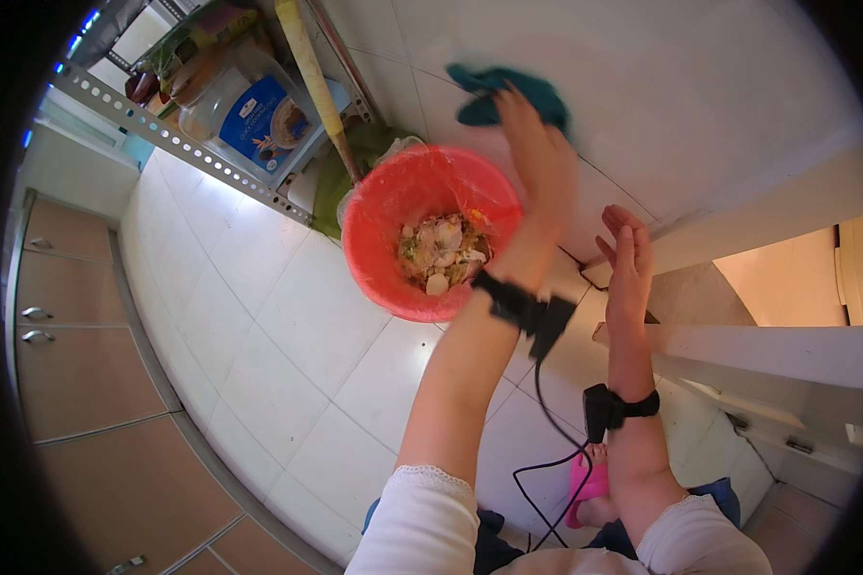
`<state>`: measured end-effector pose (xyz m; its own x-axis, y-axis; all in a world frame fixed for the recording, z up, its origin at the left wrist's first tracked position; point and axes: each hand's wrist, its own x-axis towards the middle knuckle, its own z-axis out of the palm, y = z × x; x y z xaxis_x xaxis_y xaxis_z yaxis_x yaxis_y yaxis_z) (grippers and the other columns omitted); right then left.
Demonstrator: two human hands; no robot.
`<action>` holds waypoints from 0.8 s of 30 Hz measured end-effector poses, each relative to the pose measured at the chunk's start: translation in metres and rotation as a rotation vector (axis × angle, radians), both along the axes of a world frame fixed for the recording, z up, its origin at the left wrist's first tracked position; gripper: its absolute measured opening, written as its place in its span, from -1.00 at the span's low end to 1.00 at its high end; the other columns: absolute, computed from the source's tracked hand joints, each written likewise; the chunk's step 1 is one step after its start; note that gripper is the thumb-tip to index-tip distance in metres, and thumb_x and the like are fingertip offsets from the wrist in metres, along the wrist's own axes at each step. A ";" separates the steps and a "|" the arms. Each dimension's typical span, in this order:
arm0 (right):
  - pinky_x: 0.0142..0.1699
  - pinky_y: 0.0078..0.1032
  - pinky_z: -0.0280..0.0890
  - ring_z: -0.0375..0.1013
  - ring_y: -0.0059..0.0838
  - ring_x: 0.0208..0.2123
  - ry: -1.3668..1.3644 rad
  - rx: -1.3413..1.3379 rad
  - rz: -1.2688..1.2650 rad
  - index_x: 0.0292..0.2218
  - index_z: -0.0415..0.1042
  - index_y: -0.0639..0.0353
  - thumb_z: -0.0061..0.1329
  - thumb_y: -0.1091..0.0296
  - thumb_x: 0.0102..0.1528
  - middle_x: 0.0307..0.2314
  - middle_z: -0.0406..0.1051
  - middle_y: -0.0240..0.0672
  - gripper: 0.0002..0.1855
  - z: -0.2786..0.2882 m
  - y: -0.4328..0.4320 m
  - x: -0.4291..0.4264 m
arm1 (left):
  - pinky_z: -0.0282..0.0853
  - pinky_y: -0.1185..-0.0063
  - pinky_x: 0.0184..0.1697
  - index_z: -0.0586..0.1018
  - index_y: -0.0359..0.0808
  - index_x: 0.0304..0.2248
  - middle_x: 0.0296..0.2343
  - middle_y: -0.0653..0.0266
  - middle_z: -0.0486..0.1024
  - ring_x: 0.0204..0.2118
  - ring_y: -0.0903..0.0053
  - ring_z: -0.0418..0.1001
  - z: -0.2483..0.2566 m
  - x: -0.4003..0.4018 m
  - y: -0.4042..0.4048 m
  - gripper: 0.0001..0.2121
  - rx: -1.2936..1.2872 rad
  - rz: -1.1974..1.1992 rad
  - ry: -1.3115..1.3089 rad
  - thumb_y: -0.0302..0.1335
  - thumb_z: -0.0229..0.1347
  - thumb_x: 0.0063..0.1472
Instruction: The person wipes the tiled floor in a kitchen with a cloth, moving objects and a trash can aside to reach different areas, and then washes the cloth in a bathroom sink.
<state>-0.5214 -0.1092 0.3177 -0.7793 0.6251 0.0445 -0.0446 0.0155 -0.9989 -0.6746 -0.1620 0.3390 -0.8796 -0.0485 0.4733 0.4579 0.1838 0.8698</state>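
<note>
My left hand (pixel 539 154) presses a teal cloth (pixel 521 93) against the white tiled wall (pixel 661 79); hand and cloth are blurred. Below that forearm stands a red bucket (pixel 374 251) lined with clear plastic. Food scraps and eggshell-like pieces (pixel 442 248) lie in its bottom. My right hand (pixel 629 248) is raised beside the wall's edge near a doorway, fingers extended and holding nothing. Each wrist carries a strapped black device, one on the left (pixel 528 309) and one on the right (pixel 604 411), with a black cable (pixel 546 460) hanging between them.
A perforated metal shelf (pixel 187 154) at upper left bears a clear plastic oats jar (pixel 259 122). A yellow-wrapped pole (pixel 313 72) leans behind the bucket. Brown cabinets (pixel 86 287) line the left side. A white crosspiece (pixel 762 356) juts in at right. A pink slipper (pixel 590 481) stands on the tiled floor (pixel 309 338).
</note>
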 end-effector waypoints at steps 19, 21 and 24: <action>-0.01 -0.44 0.22 0.27 -0.47 0.01 -0.162 -0.055 0.083 -0.03 0.28 0.12 -0.33 0.11 0.26 -0.08 0.30 -0.35 -0.63 -0.001 0.012 0.005 | -0.25 0.36 0.26 -0.05 -0.60 0.13 0.14 -0.27 -0.14 0.21 -0.02 -0.17 0.001 0.000 0.013 -0.45 0.124 0.009 -0.215 -0.66 -0.28 0.11; -0.02 -0.45 0.22 0.27 -0.48 0.00 -0.153 -0.076 0.075 -0.04 0.30 0.12 -0.33 0.10 0.26 -0.09 0.31 -0.36 -0.63 -0.004 0.010 0.006 | -0.23 0.37 0.26 -0.07 -0.60 0.13 0.13 -0.27 -0.10 0.20 0.00 -0.12 -0.005 -0.030 0.009 -0.43 0.096 0.086 -0.222 -0.67 -0.27 0.10; -0.07 -0.49 0.24 0.30 -0.50 -0.06 -0.167 -0.087 0.070 -0.08 0.34 0.12 -0.33 0.10 0.25 -0.16 0.35 -0.34 -0.63 -0.014 0.007 0.008 | 0.15 0.37 0.07 0.15 -0.57 0.04 -0.02 -0.24 0.21 0.02 0.04 0.24 -0.020 -0.086 -0.018 -0.53 0.460 0.058 -0.479 -0.67 -0.22 0.08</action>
